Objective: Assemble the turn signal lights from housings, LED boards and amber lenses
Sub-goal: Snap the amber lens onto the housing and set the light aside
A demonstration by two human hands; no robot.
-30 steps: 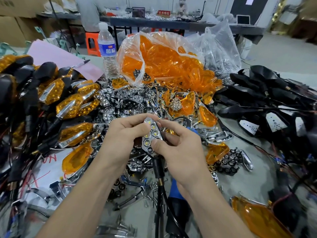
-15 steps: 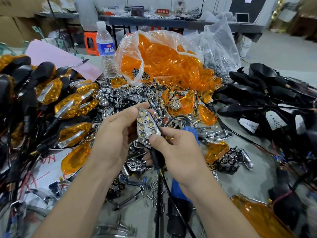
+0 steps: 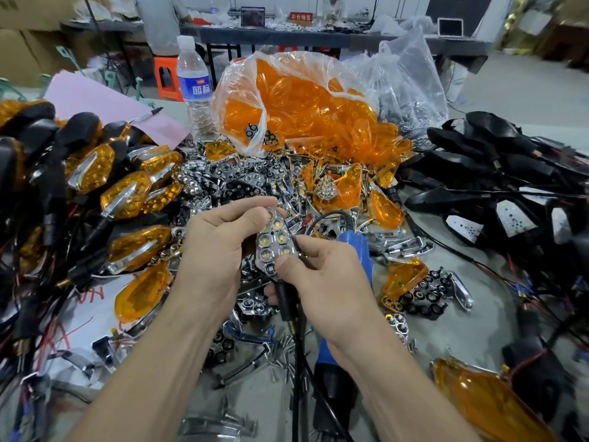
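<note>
Here, left grip and right grip pinch 1 LED board above the cluttered table.

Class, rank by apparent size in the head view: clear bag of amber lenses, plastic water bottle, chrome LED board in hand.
Clear bag of amber lenses
Plastic water bottle
Chrome LED board, smallest though nearest the camera
</note>
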